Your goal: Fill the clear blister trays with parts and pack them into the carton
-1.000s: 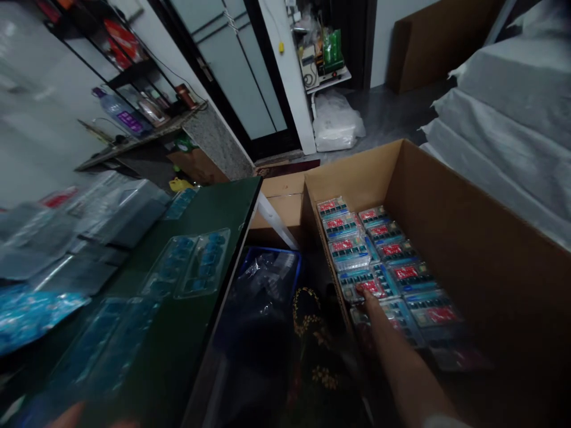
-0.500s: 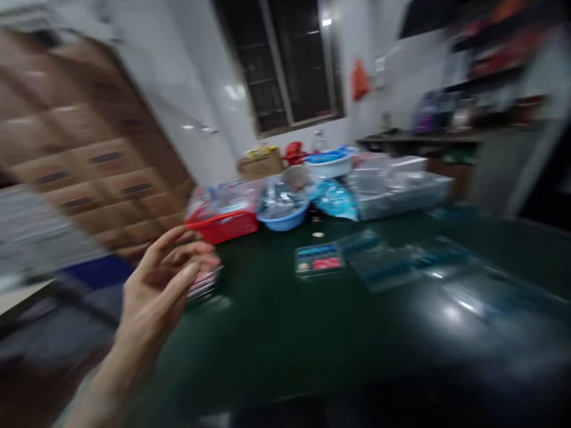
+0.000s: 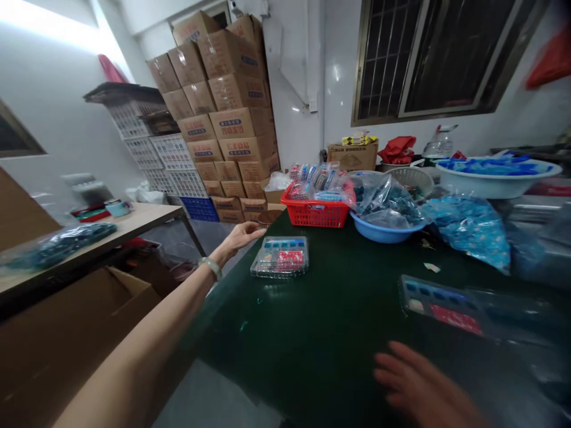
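My left hand (image 3: pixel 243 235) reaches out to the table's left edge, a pale bangle on its wrist. Its fingers are drawn together at a small, see-through thing that I cannot make out. Just right of it lies a stack of clear plastic boxes (image 3: pixel 281 257), the top one with blue pieces and a red card inside. My right hand (image 3: pixel 423 386), smeared by motion, hovers over the near right of the table with fingers stretched and nothing visible in them. Beyond it sits another clear box (image 3: pixel 439 306) with blue pieces, a round beige piece and a red card.
On the dark green table (image 3: pixel 330 333) stand a red basket (image 3: pixel 317 214) of packs, a blue basin (image 3: pixel 387 232) with bagged items and a patterned blue bag (image 3: pixel 468 229). Clear plastic sheets (image 3: pixel 513 315) lie at the right. Carton stacks (image 3: pixel 236 131) and a side table (image 3: pixel 147 220) are leftward.
The view has swung left, bringing the side table and more cartons into sight. My left hand has moved to the far side of the box stack. My right hand has come into view.
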Tool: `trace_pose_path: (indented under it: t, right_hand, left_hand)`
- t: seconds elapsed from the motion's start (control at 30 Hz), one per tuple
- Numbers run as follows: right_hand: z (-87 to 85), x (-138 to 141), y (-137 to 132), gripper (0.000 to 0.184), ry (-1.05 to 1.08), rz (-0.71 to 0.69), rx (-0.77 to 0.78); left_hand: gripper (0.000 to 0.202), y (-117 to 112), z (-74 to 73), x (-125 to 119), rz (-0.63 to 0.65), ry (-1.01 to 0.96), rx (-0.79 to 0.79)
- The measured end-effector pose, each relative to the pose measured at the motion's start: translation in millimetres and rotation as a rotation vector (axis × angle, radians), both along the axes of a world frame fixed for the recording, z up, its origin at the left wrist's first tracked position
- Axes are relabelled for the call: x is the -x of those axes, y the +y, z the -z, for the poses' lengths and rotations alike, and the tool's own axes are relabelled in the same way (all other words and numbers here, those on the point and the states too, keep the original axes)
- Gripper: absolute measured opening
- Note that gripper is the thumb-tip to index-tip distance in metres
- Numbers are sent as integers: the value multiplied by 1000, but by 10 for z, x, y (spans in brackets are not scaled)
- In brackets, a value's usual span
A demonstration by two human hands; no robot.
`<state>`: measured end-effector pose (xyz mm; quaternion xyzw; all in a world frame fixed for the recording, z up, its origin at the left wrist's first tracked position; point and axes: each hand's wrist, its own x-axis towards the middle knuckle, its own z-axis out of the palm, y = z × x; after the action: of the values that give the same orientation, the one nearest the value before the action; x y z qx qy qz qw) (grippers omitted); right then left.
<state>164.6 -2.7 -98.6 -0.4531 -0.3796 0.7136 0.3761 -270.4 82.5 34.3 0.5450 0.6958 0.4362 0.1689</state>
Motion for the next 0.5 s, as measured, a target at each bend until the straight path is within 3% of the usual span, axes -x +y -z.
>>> trace_pose_path:
  t: [0.07,0.17,0.27,0.37,0.5]
  right_hand:
    - [-47,533,55,67,186,-207,143]
    - [-140,1315,298,71,335,-299,285]
    - [-235,1905,629,87,372,-320,373]
    - [-288,2284,879,101,294,-308,367]
    - [-231,2488,1013,85,135,-307,295]
  left_hand:
    - [60,237,63,66,59,8,96]
    - [60,556,117,117,133,11,245]
    - [58,759,176,132,209,5,431]
    - [52,789,264,124,284,-13,637]
    - [47,565,386,84,356,-92,820]
